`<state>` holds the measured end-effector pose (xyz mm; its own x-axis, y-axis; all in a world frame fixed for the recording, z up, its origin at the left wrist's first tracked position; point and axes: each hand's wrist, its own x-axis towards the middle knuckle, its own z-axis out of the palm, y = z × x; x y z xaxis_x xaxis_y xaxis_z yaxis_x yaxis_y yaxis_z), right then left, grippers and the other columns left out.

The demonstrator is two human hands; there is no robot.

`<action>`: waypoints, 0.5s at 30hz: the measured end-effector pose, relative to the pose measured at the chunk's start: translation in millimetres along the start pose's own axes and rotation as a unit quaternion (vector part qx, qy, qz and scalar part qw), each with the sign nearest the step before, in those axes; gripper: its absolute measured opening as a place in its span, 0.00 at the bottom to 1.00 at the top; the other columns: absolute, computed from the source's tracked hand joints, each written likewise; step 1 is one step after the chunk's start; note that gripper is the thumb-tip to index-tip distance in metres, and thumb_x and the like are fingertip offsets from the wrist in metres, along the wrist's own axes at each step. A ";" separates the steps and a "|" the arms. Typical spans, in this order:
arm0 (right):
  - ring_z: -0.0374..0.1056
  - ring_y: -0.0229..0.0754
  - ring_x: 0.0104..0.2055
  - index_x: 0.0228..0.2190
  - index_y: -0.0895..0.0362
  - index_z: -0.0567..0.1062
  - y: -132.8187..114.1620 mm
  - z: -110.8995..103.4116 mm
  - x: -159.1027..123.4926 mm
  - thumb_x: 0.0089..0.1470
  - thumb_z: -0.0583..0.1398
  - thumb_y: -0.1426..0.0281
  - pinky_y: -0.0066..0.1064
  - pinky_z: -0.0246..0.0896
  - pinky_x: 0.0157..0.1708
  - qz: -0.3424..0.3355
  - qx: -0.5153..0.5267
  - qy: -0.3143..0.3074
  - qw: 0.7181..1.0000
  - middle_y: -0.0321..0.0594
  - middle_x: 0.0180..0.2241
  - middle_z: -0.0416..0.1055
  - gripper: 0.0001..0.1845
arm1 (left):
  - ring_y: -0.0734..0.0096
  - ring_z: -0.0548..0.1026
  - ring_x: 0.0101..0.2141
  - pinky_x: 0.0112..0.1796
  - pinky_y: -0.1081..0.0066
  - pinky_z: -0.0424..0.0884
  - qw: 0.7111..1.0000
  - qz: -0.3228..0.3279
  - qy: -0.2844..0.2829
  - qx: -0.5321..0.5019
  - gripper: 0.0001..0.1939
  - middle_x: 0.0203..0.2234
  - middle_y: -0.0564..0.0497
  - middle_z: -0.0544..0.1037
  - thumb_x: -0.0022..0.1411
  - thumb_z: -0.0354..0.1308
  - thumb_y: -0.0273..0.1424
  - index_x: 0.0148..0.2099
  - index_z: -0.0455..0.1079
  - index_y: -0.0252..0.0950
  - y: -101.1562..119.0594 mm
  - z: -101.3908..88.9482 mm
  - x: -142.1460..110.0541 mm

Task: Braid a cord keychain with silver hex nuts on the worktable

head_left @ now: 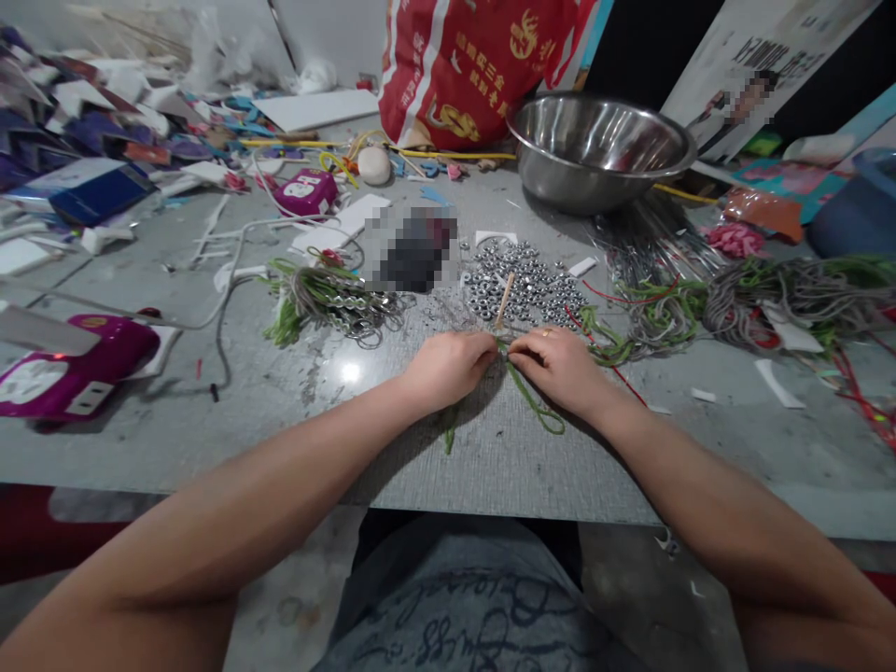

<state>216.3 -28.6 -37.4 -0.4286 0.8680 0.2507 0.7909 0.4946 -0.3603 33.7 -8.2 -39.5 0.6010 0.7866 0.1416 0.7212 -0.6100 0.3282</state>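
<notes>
Both hands meet over the near middle of the table, fingertips almost touching. My left hand (455,367) is pinched closed on a green cord, one end of which trails out below it. Opposite, my right hand (556,367) also pinches the green cord (536,406), whose loop lies on the table beneath. Just beyond the fingers is a heap of shiny silver beads (536,280), with a thin wooden stick (505,297) standing out of it. What sits exactly between the fingertips is too small to make out.
A bundle of finished-looking cords with metal pieces (336,299) lies left; tangled green and grey cords (742,299) lie right. Behind stand a steel bowl (595,154) and a red bag (469,75). Purple power strips (91,359) with a white cable occupy the left side.
</notes>
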 end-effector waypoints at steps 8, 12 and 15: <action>0.67 0.42 0.34 0.30 0.57 0.77 0.8 1.2 0.8 0.54 0.57 0.72 0.34 0.59 0.37 -0.011 -0.011 -0.002 1.000 0.41 0.30 0.75 0.08 | 0.71 0.73 0.29 0.30 0.72 0.68 1.000 0.023 0.009 -0.009 0.12 0.33 0.48 0.74 0.61 0.47 0.28 0.36 0.73 0.34 -2.1 1.0 -1.1; 0.68 0.42 0.35 0.31 0.57 0.77 1.0 1.7 0.4 0.54 0.57 0.71 0.35 0.59 0.37 -0.017 -0.017 -0.003 1.000 0.42 0.30 0.75 0.08 | 0.71 0.73 0.30 0.31 0.72 0.68 1.000 0.008 0.013 -0.017 0.11 0.33 0.48 0.73 0.61 0.48 0.29 0.36 0.72 0.34 -1.3 2.0 -0.5; 0.67 0.43 0.34 0.31 0.58 0.77 1.7 2.9 0.3 0.54 0.57 0.70 0.35 0.58 0.37 -0.021 -0.019 0.000 1.000 0.43 0.30 0.75 0.09 | 0.71 0.73 0.30 0.31 0.72 0.68 1.000 -0.001 0.012 -0.020 0.11 0.33 0.48 0.73 0.61 0.49 0.28 0.36 0.73 0.35 0.4 1.9 0.0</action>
<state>216.2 -27.4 -40.5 -0.4615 0.8464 0.2656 0.7879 0.5287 -0.3157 34.6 -8.6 -41.1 0.5899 0.7907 0.1636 0.7085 -0.6041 0.3648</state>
